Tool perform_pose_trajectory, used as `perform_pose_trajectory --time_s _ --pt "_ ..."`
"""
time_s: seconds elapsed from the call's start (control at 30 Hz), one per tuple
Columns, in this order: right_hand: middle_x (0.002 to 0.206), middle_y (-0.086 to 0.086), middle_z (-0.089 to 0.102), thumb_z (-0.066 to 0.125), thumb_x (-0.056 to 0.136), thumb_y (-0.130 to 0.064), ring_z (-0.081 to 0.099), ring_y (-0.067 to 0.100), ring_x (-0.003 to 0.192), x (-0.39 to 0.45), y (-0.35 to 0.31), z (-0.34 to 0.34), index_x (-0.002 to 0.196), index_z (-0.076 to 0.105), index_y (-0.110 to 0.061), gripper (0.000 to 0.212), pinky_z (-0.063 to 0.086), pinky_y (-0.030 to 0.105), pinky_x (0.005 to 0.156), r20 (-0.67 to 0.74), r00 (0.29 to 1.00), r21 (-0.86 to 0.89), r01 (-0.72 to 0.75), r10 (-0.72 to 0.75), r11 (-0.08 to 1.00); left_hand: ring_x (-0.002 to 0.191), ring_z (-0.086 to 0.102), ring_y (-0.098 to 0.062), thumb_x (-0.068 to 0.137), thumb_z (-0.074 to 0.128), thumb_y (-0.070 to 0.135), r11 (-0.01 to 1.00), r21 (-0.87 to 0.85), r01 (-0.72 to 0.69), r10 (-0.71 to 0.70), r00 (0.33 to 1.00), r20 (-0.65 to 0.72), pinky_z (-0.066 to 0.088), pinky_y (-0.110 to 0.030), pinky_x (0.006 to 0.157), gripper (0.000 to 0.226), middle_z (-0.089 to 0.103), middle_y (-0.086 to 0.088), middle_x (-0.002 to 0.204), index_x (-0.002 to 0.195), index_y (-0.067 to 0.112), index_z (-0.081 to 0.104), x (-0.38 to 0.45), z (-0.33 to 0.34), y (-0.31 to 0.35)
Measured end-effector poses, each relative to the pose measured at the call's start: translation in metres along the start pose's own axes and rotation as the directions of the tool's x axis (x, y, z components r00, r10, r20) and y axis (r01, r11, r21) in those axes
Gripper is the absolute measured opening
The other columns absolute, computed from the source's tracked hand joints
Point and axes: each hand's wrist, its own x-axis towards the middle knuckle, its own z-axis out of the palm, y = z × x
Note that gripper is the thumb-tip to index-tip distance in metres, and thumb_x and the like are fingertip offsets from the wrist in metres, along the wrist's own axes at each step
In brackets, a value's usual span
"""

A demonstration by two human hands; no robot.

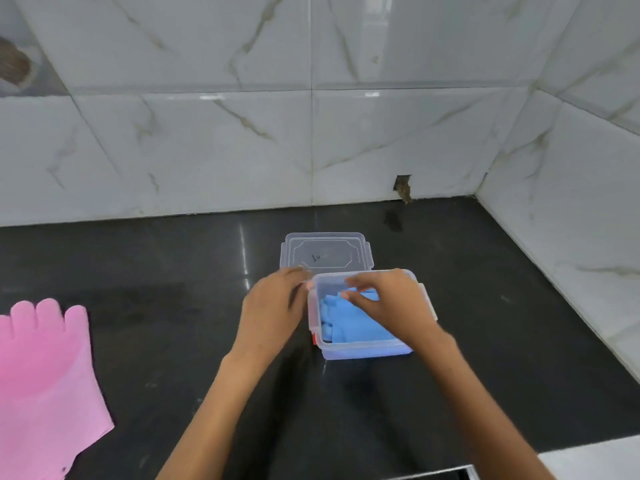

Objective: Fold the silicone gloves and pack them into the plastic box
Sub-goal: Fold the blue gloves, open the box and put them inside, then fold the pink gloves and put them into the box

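Currently we see a clear rectangular plastic box (367, 349) with no lid on it, standing on a glossy black stone countertop (173, 341); we use this box as the reference for every position below. A folded blue silicone glove (349, 323) lies inside the box on its floor, filling most of the interior.

Our right hand (384, 303) reaches down into the box from its near right side. Its fingers are bent over the far part of the blue glove and touch it; motion blur prevents us from telling whether they pinch the material or only press on it. Our left hand (273, 303) is just beside the left wall of the box, with fingers extended and slightly curved toward the far left corner. They appear to meet the rim there, but we cannot confirm contact, and they enclose nothing.

A clear flat plastic lid (327, 252) lies on the countertop directly behind the box, its near edge partly hidden by the box's far rim. An orange-red latch detail (314, 338) shows on the near left side of the box.

A pink silicone glove (45, 386) lies flat and unfolded on the countertop well to the left of the box, fingers pointing away from us.

Behind the box and lid, a white marble-pattern tiled wall (207, 150) rises from the back edge of the countertop.
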Motion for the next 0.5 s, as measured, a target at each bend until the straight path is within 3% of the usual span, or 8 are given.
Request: perform_pose_trajectory --time_s 0.07,0.17,0.3,0.5 --pt "0.101 -0.008 0.074 0.060 0.087 -0.044 0.067 0.010 0.096 0.002 -0.039 0.017 0.103 0.072 -0.026 0.027 0.051 0.030 0.087 -0.052 0.999 0.160 0.016 -0.008 0.987 0.113 0.062 -0.018 0.095 0.053 0.021 0.996 -0.041 0.074 -0.078 0.990 -0.114 0.049 -0.034 0.091 0.025 0.065 0.002 0.125 0.115 0.018 0.068 -0.016 -0.011 -0.017" --pt "0.098 -0.007 0.075 0.061 0.087 -0.040 0.068 0.009 0.091 0.001 -0.096 0.048 0.102 0.072 -0.024 0.025 0.052 0.029 0.086 -0.042 0.998 0.311 0.058 -0.047 0.949 0.118 0.059 -0.018 0.095 0.054 0.019 0.980 -0.046 0.192 -0.197 0.964 -0.180 0.047 -0.032 0.091 0.025 0.064 0.000 0.126 0.114 0.016 0.068 -0.044 -0.022 -0.050" --pt "0.092 -0.008 0.075 0.059 0.088 -0.036 0.068 0.009 0.085 -0.001 -0.155 0.096 0.100 0.072 -0.026 0.020 0.053 0.027 0.079 0.046 0.992 0.306 0.097 -0.116 0.947 0.121 0.055 -0.020 0.095 0.053 0.018 0.942 -0.045 0.332 -0.334 0.916 -0.221 0.043 -0.032 0.095 0.025 0.061 -0.003 0.130 0.115 0.014 0.067 -0.079 -0.039 -0.109" --pt "0.093 -0.010 0.075 0.060 0.088 -0.034 0.069 0.007 0.089 -0.001 -0.232 0.179 0.100 0.072 -0.026 0.019 0.055 0.028 0.079 0.117 0.989 0.304 0.046 -0.085 0.952 0.126 0.051 -0.023 0.097 0.049 0.019 0.877 -0.009 0.481 -0.470 0.852 -0.229 0.041 -0.035 0.100 0.028 0.056 -0.006 0.135 0.119 0.013 0.065 -0.134 -0.072 -0.216"
